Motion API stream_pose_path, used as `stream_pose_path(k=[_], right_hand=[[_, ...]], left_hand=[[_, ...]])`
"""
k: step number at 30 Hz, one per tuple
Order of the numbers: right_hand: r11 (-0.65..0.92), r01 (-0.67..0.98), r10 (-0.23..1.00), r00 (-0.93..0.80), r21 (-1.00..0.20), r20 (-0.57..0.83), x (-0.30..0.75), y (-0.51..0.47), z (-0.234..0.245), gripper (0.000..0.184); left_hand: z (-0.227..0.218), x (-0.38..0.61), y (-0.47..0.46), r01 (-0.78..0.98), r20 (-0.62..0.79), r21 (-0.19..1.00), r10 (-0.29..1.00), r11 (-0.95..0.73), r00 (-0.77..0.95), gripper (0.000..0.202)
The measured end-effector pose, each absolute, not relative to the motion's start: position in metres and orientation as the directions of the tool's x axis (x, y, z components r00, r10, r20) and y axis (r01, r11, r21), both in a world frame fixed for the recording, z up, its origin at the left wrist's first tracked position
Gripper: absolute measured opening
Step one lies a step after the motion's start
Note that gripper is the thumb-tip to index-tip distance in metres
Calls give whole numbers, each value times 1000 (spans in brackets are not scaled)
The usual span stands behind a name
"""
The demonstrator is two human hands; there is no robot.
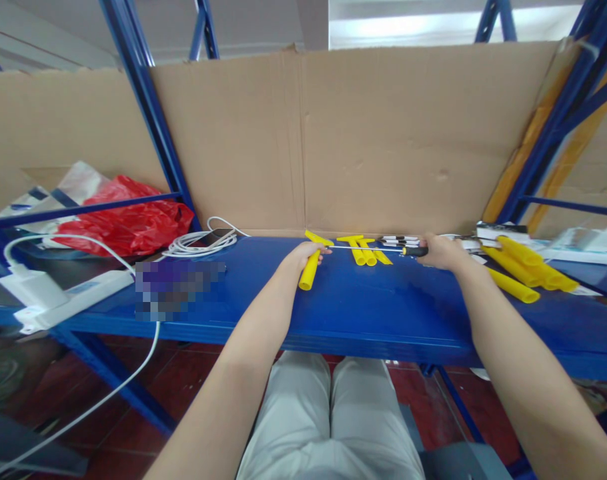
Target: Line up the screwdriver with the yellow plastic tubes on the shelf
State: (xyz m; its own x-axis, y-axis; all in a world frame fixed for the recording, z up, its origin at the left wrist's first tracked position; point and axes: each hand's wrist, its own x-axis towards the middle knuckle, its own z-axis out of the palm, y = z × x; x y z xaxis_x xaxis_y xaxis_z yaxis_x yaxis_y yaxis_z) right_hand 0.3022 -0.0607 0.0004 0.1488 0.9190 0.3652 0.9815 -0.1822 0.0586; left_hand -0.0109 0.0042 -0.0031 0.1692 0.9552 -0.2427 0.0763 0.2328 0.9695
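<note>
My left hand (307,253) is closed round a yellow T-shaped handle (310,272), holding it above the blue shelf top. My right hand (439,251) grips a screwdriver (414,251) by its black and yellow handle. The long thin shaft points left, and its tip reaches the yellow T-shaped handle at my left fingers. Whether the tip sits inside the piece, I cannot tell. Between my hands, near the cardboard, lie several more yellow T-shaped handles (367,255). Beyond the screwdriver handle are black-and-white small packs (399,241).
More yellow tubular pieces (526,267) lie at the right beside a black-and-white stack (503,233). Cardboard (383,140) walls the back. At left are a red plastic bag (128,217), a coiled white cable (198,245) and a power strip (86,297). Blue posts (146,100) frame the shelf.
</note>
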Motion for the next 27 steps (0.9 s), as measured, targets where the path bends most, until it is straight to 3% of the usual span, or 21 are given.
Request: stream_pose_path(k=[13,16,21,27], right_hand=[[-143,988,949,121,55,290,305,-61,2,22],[-45,999,972,46,-9,229,304,-60,0,22],[173,962,981,-150,-211,124,295,-58,-6,26],[184,940,983,-182,-286,35,292,-55,-9,31]], left_hand=[[-3,-7,3,15,-150,989,988,150,-20,20],[-2,-8,4,-11,-146,989,987,146,-66,19],[-2,-8,4,16,-122,992,989,123,-80,20],[0,14,-4,113,-86,990,995,79,59,19]])
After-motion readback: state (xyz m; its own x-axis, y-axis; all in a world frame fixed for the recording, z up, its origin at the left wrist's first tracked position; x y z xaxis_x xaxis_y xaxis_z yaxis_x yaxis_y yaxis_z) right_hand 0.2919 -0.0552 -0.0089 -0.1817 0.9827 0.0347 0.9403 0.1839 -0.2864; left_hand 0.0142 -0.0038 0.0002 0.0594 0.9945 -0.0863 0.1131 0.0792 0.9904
